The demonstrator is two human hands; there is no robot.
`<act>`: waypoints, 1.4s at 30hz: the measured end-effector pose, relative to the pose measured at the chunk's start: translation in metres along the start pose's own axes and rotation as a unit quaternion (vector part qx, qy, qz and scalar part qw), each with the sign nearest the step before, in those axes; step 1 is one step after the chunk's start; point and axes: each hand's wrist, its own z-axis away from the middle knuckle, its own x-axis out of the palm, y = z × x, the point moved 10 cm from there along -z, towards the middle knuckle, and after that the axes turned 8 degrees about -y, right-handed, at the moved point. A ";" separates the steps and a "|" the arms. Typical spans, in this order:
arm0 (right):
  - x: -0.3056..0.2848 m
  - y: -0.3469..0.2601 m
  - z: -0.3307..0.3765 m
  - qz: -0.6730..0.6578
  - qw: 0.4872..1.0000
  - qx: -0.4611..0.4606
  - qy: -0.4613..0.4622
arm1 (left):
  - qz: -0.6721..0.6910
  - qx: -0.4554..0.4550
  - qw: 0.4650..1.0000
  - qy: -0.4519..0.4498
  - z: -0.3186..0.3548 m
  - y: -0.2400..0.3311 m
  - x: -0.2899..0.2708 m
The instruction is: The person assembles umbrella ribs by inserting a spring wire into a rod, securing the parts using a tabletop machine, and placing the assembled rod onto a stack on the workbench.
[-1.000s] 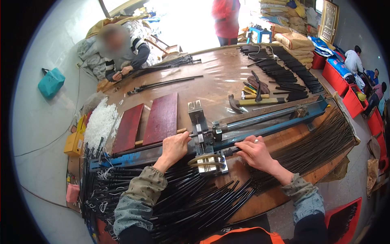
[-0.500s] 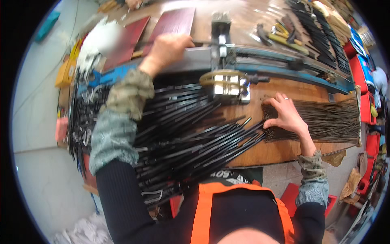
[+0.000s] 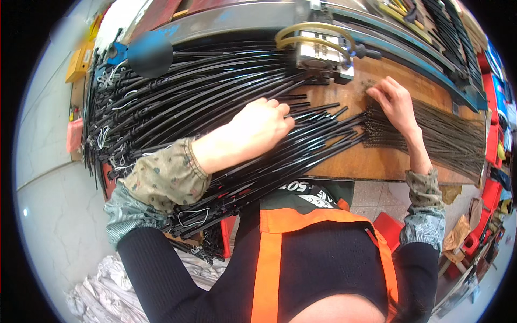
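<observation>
My left hand is over the near bundle of black rods, its fingers curled down. Whatever those fingers hold is hidden beneath them. At the left ends of a stack of thin brown rods, my right hand has thumb and fingers drawn together; anything pinched there is too small to make out. Between and beyond the hands is a metal block with yellowish hoses looping over it. A second spread of black rods reaches from the left toward this block.
A long blue-edged metal rail crosses behind the block. White cords hang among the rod ends at left. Tools and more dark rods lie at the far right. Red bins line the right side. The wooden tabletop ends before my apron.
My left hand has come back from the far rail, down and right onto the near black rods. My right hand stays by the brown rods, its fingers now closer together. The view has shifted.
</observation>
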 end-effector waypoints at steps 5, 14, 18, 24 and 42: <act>-0.004 -0.012 0.020 -0.025 0.999 -0.034 -0.034 | 0.080 -0.083 0.992 -0.048 -0.002 -0.002 0.008; -0.007 -0.014 0.037 -0.026 0.996 -0.084 -0.016 | -0.004 -0.122 0.989 0.083 -0.013 -0.024 -0.017; -0.019 -0.016 0.042 -0.026 0.993 -0.086 0.073 | -0.031 -0.117 0.989 0.090 -0.020 -0.016 -0.025; -0.026 -0.009 0.052 -0.063 0.992 -0.026 0.103 | -0.032 -0.118 0.989 0.084 -0.029 -0.011 -0.030; -0.043 -0.007 0.077 -0.201 0.949 -0.124 0.206 | 0.059 -0.088 0.990 0.096 -0.044 0.007 -0.046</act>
